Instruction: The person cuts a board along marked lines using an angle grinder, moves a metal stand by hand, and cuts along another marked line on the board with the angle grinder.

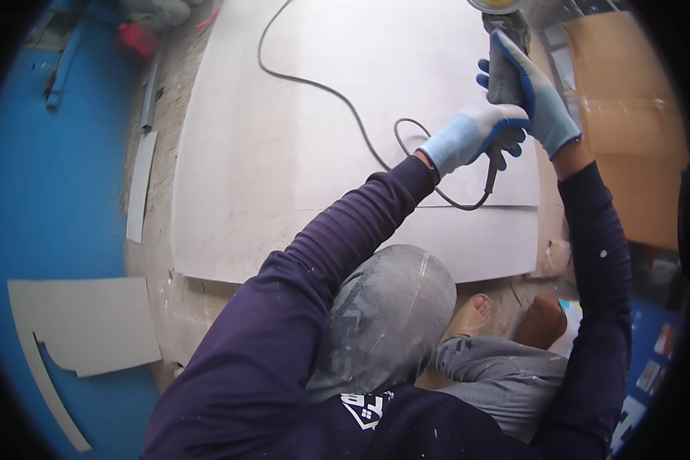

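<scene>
Both my hands, in light blue and white work gloves with darker blue edges, are closed on a dark angle grinder (504,80) at the upper right. My left hand (479,132) wraps the rear of its body, near where the cord leaves. Farther forward, my right hand (543,98) grips along the right side of the body. The grinder's round disc end (497,4) is cut off by the top of the picture. A grey power cord (345,103) loops from the grinder across a large white sheet (253,169) lying under and ahead of my hands.
Blue sheeting (50,184) covers the left side, with a cut board offcut (92,318) and a curved strip (54,402) on it. A narrow pale strip (141,188) lies beside the white sheet. Brown cardboard (629,115) stands at right. My knee is close to the sheet's near edge.
</scene>
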Demonstrator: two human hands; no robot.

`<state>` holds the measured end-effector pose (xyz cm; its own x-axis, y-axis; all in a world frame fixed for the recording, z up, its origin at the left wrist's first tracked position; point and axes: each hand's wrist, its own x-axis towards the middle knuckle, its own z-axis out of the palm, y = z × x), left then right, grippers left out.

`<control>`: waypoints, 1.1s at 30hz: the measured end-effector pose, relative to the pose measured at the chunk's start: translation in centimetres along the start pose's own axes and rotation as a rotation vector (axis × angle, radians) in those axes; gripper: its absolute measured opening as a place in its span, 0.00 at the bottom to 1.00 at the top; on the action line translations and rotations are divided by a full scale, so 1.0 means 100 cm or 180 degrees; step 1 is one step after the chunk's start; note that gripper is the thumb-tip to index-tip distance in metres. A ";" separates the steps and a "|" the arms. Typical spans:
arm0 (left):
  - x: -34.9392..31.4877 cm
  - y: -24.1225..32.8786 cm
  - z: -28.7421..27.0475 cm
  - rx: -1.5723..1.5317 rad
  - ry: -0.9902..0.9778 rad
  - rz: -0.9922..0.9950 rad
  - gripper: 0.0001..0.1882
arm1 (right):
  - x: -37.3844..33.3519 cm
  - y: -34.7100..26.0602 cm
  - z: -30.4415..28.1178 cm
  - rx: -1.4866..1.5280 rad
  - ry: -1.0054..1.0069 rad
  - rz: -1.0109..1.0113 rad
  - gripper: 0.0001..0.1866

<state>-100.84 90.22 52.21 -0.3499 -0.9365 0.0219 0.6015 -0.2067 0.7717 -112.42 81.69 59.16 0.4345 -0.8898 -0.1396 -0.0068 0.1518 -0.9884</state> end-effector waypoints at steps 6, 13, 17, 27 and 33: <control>-0.008 -0.006 -0.004 0.0212 0.0403 0.0330 0.18 | -0.004 -0.001 0.018 -0.0313 -0.0280 0.0390 0.35; -0.020 -0.006 -0.009 0.0272 0.1057 0.0555 0.25 | 0.024 0.020 0.011 -0.0733 -0.1509 -0.0087 0.22; -0.057 -0.009 -0.038 0.1329 0.1381 0.0084 0.32 | 0.056 0.024 0.018 -0.0673 -0.1450 0.0460 0.21; -0.407 -0.161 -0.158 -0.0972 0.6740 0.1558 0.21 | 0.091 0.013 0.048 -0.2510 -0.1652 0.0004 0.25; -0.452 -0.245 -0.123 -0.2088 0.6202 0.1057 0.26 | 0.077 0.047 0.125 -0.2805 -0.2213 -0.0169 0.26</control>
<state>-90.89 134.10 24.47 0.5788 0.1299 -0.8050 0.7297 0.3581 0.5825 -97.86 80.94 54.17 0.8594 -0.4109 -0.3045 -0.4881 -0.4816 -0.7279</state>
